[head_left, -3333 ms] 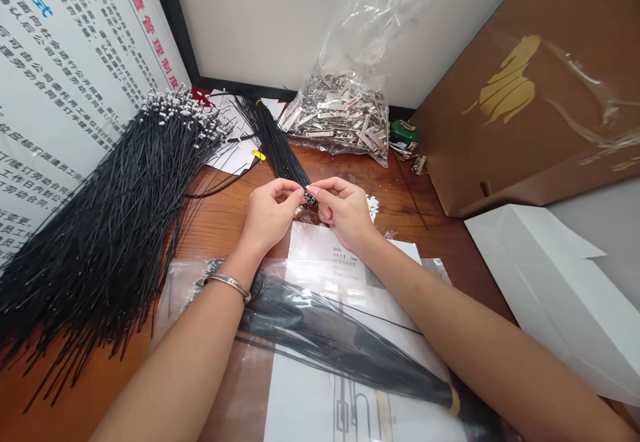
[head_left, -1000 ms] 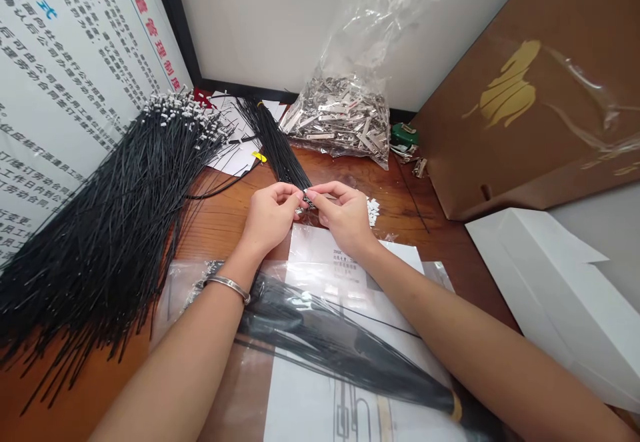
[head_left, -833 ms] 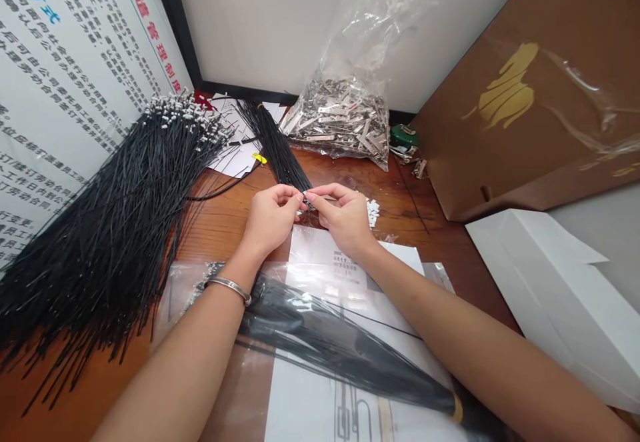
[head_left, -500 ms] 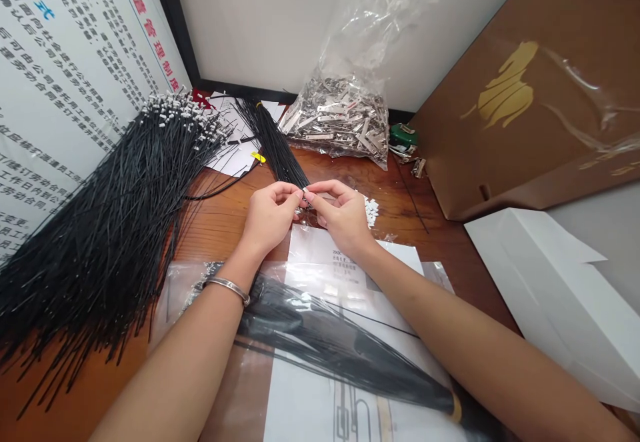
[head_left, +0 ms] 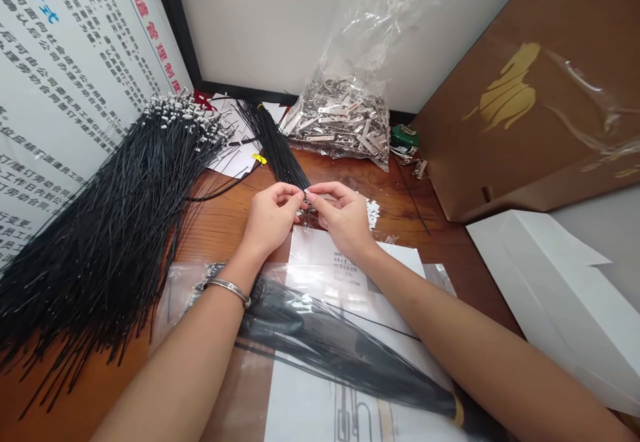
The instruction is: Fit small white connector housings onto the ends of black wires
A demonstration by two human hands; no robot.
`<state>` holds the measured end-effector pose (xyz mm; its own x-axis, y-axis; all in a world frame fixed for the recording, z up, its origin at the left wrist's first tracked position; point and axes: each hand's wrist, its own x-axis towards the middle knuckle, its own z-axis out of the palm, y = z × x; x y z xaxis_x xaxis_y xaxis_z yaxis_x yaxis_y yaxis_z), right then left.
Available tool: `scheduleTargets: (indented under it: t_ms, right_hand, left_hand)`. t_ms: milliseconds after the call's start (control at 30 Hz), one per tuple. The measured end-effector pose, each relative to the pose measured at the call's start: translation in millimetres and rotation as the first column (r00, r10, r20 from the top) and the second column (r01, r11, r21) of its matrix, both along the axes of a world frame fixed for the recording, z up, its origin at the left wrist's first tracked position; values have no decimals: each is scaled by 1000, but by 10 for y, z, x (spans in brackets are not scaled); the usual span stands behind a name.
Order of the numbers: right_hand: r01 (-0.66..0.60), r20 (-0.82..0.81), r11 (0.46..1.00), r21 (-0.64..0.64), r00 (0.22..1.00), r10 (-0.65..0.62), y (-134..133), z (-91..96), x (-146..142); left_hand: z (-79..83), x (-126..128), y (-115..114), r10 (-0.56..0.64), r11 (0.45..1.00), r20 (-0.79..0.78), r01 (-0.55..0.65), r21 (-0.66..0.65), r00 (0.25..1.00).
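My left hand [head_left: 273, 219] and my right hand [head_left: 345, 219] meet fingertip to fingertip over the table, both in a pinch. A tiny white piece [head_left: 307, 193], like the loose connectors nearby, shows at the right thumb and forefinger. Whatever the left fingers pinch is too small and covered to make out. Just beyond the fingertips ends a tied bundle of thin black wires [head_left: 283, 155], its near ends metallic. Small white plastic connectors [head_left: 373, 214] lie beside my right hand. Under my forearms, a clear bag holds another bundle of black wires [head_left: 320, 335] on a printed sheet [head_left: 300, 249].
On the left is a big heap of black wires with white connectors [head_left: 140, 182]. At the back stand a clear bag of metal strips [head_left: 340, 115] and a green tape measure [head_left: 404, 137]. A brown box [head_left: 500, 95] and a white carton [head_left: 545, 282] flank the right.
The hands keep the same pinch with hardly any movement. The whole view has shifted very slightly.
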<state>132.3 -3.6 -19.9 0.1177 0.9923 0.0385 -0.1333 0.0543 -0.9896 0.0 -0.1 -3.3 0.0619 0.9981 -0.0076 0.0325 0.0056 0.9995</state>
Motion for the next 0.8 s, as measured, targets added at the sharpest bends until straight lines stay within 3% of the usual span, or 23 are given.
scheduleTargets:
  t_ms: [800]
  right_hand:
    - [4, 45, 999, 49, 999, -6, -8, -18, -15]
  left_hand:
    - [-18, -2, 3, -24, 999, 3, 24, 29, 1000]
